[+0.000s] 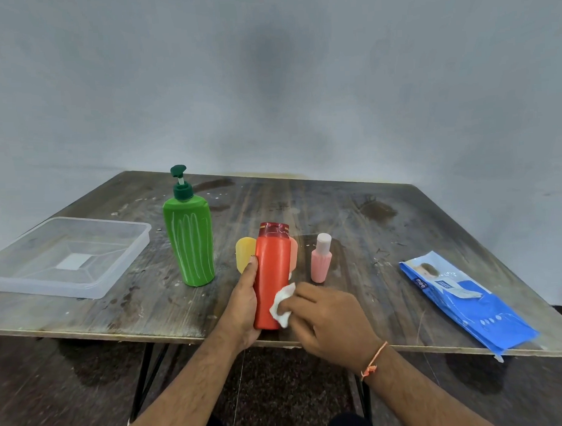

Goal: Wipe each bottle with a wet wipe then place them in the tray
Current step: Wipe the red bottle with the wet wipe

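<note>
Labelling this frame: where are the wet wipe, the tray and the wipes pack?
wet wipe (282, 303), head view, middle of the white wad.
tray (133, 250), head view, right rim.
wipes pack (480, 311), head view, blue front.

A worn wooden table (353, 216), stained and scratched, is carried on black metal legs (145, 370). A grey wall (269, 85) is seen behind it, dark speckled floor (279, 381) beneath.

Head view looks down (probably steeply) over table (305, 212).
</note>
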### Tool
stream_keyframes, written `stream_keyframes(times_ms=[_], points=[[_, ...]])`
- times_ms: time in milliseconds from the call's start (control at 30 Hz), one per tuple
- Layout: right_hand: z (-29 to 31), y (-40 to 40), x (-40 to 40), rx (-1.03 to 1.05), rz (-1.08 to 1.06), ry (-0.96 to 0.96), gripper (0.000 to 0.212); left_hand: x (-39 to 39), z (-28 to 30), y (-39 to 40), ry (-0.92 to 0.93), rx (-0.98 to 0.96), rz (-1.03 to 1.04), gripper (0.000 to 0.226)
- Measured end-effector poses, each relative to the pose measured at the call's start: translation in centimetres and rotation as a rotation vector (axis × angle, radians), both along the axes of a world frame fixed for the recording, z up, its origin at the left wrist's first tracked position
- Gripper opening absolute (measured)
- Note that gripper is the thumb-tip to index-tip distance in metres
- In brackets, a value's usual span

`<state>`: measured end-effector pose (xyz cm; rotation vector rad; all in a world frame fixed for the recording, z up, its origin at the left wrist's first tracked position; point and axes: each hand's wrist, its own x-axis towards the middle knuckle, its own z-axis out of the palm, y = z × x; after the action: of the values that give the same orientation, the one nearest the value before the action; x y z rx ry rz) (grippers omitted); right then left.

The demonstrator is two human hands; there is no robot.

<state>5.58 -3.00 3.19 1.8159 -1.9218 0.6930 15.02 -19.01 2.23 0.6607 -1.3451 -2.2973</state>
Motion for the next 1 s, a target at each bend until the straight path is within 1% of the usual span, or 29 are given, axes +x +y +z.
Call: stream_keyframes(times_ms=[67, 100, 133, 200, 233, 300, 400, 500, 533, 600, 700, 800, 900, 1000], points=[[0.1, -0.2, 0.0, -0.016, -0.021, -0.034, 0.024, 0.0, 0.0, 0.0, 0.011, 0.017, -0.014, 0.074], [0.1, -0.2, 0.1, 0.012, -0.003, -0.035, 0.027, 0.0, -0.1, 0.0, 0.011, 0.02, -0.016, 0.074], [0.2, -0.3, 0.3, 0.052, 0.03, -0.027, 0.028, 0.0, -0.1, -0.1, 0.007, 0.014, -0.015, 0.075], [0.2, -0.2, 0.4, 0.11, 0.077, -0.001, 0.022, 0.1, -0.1, -0.1, 0.003, -0.022, -0.019, 0.076], [0.3, -0.2, 0.2, 0.1, 0.069, 0.006, 0.017, 0.1, -0.2, -0.1, 0.007, -0.041, -0.02, 0.076], [0.8, -0.5, -0.4, 0.012, -0.003, -0.021, 0.013, 0.1, -0.1, 0.2, 0.032, -0.06, -0.028, 0.074], [1.7, -1.4, -1.2, -0.093, -0.102, -0.088, 0.019, 0.0, -0.1, 0.5, 0.065, -0.071, -0.043, 0.076], [2.1, -1.9, -0.7, -0.017, -0.064, -0.075, 0.03, 0.0, -0.2, 0.6, 0.108, -0.069, -0.06, 0.077], [2.2, -1.8, -0.6, 0.019, -0.027, -0.069, 0.029, 0.0, -0.2, 0.6, 0.111, -0.064, -0.056, 0.077], [2.4, -1.5, -0.5, 0.055, 0.014, -0.068, 0.019, -0.1, -0.1, 0.7, 0.104, -0.08, -0.054, 0.078], [2.8, -1.6, -1.4, -0.054, -0.077, -0.056, 0.014, -0.3, -0.2, 0.9, 0.084, -0.14, -0.069, 0.077], [3.6, -2.4, -2.0, -0.162, -0.163, -0.077, 0.022, -0.2, -0.1, 1.2, 0.074, -0.167, -0.076, 0.075], [4.2, -2.9, -1.5, -0.096, -0.141, -0.052, 0.033, -0.1, 0.0, 1.4, 0.077, -0.185, -0.066, 0.072], [4.5, -2.9, -1.5, -0.086, -0.106, -0.007, 0.024, 0.0, 0.1, 1.5, 0.067, -0.188, -0.061, 0.068]])
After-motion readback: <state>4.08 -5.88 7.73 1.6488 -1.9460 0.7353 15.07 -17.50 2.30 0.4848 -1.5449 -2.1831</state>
